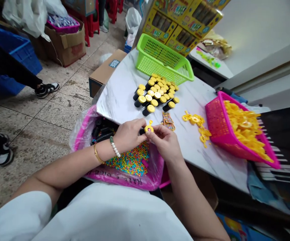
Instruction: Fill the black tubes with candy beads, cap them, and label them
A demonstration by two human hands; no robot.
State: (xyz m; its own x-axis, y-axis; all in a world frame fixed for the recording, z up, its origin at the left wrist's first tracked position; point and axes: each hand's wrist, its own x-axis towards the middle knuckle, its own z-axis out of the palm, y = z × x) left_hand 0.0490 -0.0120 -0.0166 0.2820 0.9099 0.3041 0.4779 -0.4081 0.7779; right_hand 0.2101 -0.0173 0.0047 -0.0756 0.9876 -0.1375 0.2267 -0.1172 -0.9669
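My left hand [128,136] is closed round a small black tube [142,131], most of it hidden by the fingers. A yellow ring-shaped plastic cap [149,127] with a small loop sits at the tube's end, a pinkish spot in its middle. My right hand [167,142] pinches this cap from the other side. Beneath both hands is a pink basin [157,167] lined with clear plastic, holding small colourful beads [127,162] and several black tubes [104,134]. Just beyond my fingers, black tubes with yellow caps [157,94] stand grouped on the white table [117,90].
Flat printed pieces [168,121] and loose yellow caps [194,118] lie on the table. A pink basket [216,129] of yellow parts stands right, a green basket [165,63] at the back. Yellow boxes [177,23] are stacked behind. Another person's shoe [47,89] is on the left floor.
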